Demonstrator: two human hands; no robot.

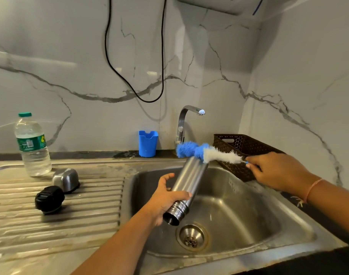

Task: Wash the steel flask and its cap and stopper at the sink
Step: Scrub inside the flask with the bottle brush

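While mouth-down, steel flask [189, 175] shiny.

water bottle [33, 147]: green label with small print and a light logo at its right edge — too blurred to read
wall unit [219, 4]: blue mark on it — not legible
readable text: none

Left hand [166, 200] wrapped round the flask [190, 175] just above its threaded neck. Right hand [278, 169] pinches the brush [215, 154] by its tail end — both forearms extended.
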